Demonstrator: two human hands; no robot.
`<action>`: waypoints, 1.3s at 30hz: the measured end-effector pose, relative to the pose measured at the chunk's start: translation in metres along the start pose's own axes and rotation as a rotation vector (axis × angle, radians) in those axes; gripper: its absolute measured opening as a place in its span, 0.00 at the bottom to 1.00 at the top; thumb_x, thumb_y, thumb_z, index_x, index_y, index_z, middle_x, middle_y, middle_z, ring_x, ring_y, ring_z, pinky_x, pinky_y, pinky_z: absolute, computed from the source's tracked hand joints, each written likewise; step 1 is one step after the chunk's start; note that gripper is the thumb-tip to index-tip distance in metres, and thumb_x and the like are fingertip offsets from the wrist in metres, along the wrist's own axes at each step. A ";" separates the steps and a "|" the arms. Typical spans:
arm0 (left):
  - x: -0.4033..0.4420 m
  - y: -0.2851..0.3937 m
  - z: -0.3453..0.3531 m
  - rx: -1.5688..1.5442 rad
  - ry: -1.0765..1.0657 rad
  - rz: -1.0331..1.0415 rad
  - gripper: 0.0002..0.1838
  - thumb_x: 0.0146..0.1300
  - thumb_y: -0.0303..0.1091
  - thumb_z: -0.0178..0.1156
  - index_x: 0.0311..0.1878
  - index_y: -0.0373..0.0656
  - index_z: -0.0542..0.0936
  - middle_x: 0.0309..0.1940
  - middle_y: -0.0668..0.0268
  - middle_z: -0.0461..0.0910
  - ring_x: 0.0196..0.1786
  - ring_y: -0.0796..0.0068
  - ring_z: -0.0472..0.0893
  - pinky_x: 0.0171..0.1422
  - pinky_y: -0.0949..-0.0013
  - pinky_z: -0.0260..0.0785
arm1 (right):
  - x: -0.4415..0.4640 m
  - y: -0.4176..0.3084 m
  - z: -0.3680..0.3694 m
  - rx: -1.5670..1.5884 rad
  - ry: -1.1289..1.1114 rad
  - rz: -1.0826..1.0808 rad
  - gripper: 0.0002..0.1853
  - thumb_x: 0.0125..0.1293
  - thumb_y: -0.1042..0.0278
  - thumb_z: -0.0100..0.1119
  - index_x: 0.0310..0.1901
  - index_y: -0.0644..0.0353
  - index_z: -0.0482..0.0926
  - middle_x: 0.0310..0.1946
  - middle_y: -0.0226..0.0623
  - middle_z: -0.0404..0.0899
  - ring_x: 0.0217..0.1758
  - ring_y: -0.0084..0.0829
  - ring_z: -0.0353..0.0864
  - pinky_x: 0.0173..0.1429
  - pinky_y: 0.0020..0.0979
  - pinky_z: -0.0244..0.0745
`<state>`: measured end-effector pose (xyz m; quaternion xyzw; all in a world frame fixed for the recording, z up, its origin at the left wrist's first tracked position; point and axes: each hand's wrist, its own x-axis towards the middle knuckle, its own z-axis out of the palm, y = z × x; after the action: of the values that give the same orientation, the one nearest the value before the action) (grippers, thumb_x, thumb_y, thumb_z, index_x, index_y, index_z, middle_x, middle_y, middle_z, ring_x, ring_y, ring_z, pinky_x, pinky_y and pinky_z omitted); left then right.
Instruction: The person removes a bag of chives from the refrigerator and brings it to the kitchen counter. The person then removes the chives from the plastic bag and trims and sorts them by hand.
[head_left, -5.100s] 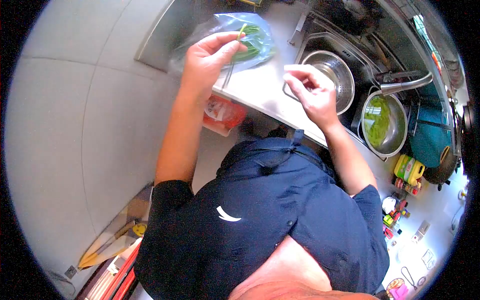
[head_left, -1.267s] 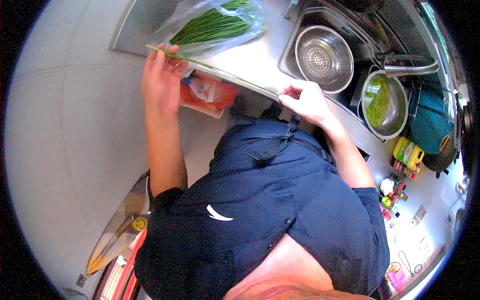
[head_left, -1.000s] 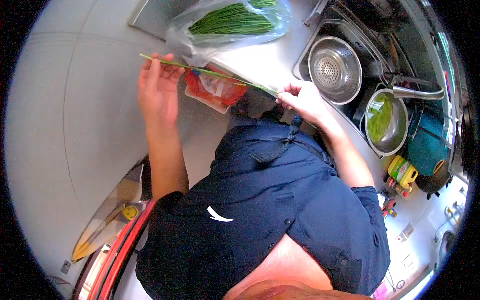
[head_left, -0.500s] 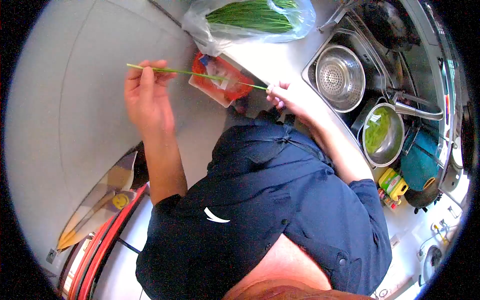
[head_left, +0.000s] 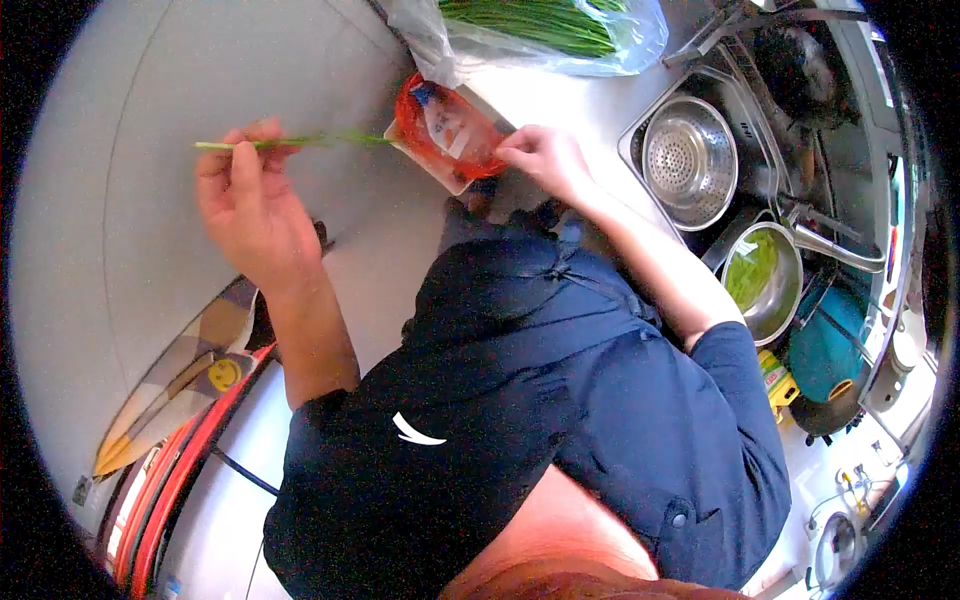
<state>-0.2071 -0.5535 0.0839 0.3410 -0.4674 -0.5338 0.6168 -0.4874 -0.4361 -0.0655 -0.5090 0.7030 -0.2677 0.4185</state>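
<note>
My left hand (head_left: 255,195) is raised at the left, its thumb and fingers pinching a long thin green stalk (head_left: 215,146). The stalk's pale end sticks out to the left; its other end blurs towards the bin. My right hand (head_left: 550,160) is closed in a pinch over the right rim of a small bin (head_left: 452,183) lined with a red bag (head_left: 415,130). Whatever its fingertips hold, if anything, is too small to make out. A white and blue wrapper (head_left: 448,125) lies in the bin. Many more green stalks (head_left: 540,25) lie in a clear plastic bag (head_left: 635,45).
To the right, a sink (head_left: 640,150) holds a steel colander (head_left: 690,165). Nearby is a steel pot (head_left: 790,300) with green pieces (head_left: 752,270), beside a faucet (head_left: 840,245). The white counter (head_left: 550,95) borders the bin. A red-edged item (head_left: 180,480) stands at lower left.
My left hand has moved left and slightly down with the stalk. My right hand has moved left to the bin, and the stalk no longer spans between the hands.
</note>
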 end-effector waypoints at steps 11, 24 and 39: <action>-0.013 -0.007 -0.019 0.067 0.008 -0.098 0.08 0.73 0.25 0.53 0.52 0.38 0.77 0.45 0.55 0.82 0.47 0.62 0.82 0.55 0.56 0.77 | 0.068 0.019 0.059 -0.238 0.047 -0.088 0.17 0.60 0.53 0.64 0.51 0.38 0.85 0.36 0.44 0.86 0.38 0.51 0.85 0.45 0.48 0.80; -0.013 -0.034 0.010 0.005 -0.227 -0.342 0.07 0.74 0.25 0.51 0.51 0.37 0.76 0.37 0.62 0.77 0.42 0.70 0.77 0.52 0.59 0.74 | 0.029 0.023 0.029 -0.019 0.012 -0.097 0.24 0.53 0.55 0.65 0.55 0.38 0.84 0.40 0.35 0.88 0.41 0.39 0.87 0.49 0.39 0.80; -0.028 -0.047 0.176 0.163 -0.770 -0.574 0.07 0.72 0.28 0.55 0.50 0.40 0.75 0.35 0.70 0.74 0.32 0.83 0.72 0.33 0.77 0.65 | -0.100 0.044 -0.026 0.234 0.656 0.005 0.13 0.60 0.60 0.63 0.43 0.55 0.88 0.36 0.41 0.88 0.38 0.36 0.87 0.48 0.39 0.81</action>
<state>-0.3884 -0.5212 0.0924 0.2813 -0.5889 -0.7313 0.1981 -0.5179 -0.3284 -0.0558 -0.3426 0.7659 -0.4948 0.2263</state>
